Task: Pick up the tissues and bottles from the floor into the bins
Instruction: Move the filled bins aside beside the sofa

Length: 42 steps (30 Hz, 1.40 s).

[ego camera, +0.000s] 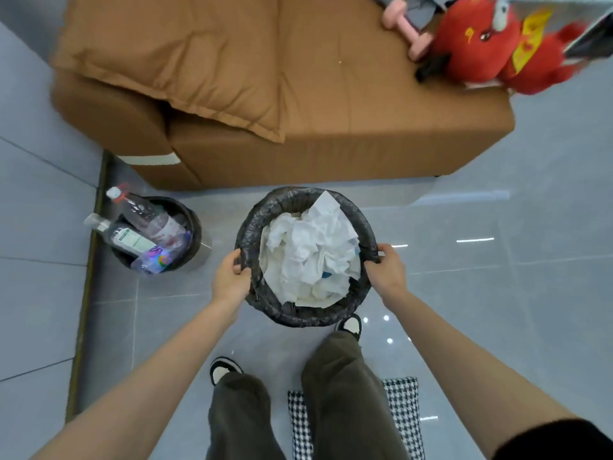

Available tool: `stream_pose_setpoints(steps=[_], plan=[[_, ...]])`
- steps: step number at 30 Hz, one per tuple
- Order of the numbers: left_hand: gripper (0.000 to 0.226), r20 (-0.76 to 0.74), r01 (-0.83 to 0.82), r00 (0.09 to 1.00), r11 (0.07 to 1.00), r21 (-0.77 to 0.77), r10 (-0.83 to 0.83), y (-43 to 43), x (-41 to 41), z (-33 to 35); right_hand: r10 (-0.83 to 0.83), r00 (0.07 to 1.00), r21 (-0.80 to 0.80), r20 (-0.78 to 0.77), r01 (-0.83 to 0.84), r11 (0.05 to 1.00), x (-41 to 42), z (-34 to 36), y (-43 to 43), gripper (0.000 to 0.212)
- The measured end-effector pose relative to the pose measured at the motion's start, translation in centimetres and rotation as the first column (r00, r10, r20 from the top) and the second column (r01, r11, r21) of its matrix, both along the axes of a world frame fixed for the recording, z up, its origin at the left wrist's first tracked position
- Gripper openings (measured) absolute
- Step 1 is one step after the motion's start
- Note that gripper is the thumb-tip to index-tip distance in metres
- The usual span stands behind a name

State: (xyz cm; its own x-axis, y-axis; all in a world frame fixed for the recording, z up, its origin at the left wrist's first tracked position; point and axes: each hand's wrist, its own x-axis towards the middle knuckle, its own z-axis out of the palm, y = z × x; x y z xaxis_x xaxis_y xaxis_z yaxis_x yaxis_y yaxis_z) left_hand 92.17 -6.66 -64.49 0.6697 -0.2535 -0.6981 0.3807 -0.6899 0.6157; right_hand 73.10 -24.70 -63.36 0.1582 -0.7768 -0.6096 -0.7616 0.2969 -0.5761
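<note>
Black plastic is lining the bin (298, 316) of crumpled tissues (308, 257), which the left hand (229, 279) and right hand (387, 269) are gripping at opposite rims, seemingly on the floor (497, 293). Leftward, a smaller bin (196, 231) is holding the bottles (146, 224).

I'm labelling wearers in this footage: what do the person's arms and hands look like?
The left hand and right hand are ungloved, with no ring, watch or bracelet showing. The left arm is uncovered as far as the frame shows; the right arm is uncovered up to a black sleeve at the frame's corner.
</note>
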Motion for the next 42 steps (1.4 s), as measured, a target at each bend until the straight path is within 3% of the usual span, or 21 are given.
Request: stream_pose_setpoints(steps=[13, 23, 33, 38, 42], plan=[[0.05, -0.028, 0.32, 0.947, 0.947, 0.028, -0.32, -26.2, -10.1, 3.3, -0.256, 0.967, -0.029, 0.003, 0.256, 0.966, -15.0, 3.7, -19.6, 0.026], [0.047, -0.106, 0.42, 0.905, 0.906, 0.059, -0.412, -41.7, -15.4, 2.4, -0.35, 0.935, -0.031, -0.062, 0.349, 0.937, -20.7, 3.9, -33.1, 0.029], [0.046, -0.257, 0.38, 0.902, 0.921, 0.091, -0.347, -53.3, -19.8, -1.3, -0.349, 0.926, 0.115, -0.147, 0.366, 0.924, -23.8, 0.8, -46.1, 0.04], [0.05, -0.379, 0.359, 0.877, 0.927, 0.109, -0.295, -56.6, -21.5, -5.0, -0.286, 0.943, 0.224, -0.172, 0.32, 0.92, -24.4, -3.7, -50.3, 0.039], [0.053, -0.448, 0.247, 0.878, 0.962, 0.116, -0.171, -58.6, -23.0, -9.8, -0.218, 0.958, 0.307, -0.187, 0.268, 0.913, -25.0, -8.7, -53.3, 0.037]])
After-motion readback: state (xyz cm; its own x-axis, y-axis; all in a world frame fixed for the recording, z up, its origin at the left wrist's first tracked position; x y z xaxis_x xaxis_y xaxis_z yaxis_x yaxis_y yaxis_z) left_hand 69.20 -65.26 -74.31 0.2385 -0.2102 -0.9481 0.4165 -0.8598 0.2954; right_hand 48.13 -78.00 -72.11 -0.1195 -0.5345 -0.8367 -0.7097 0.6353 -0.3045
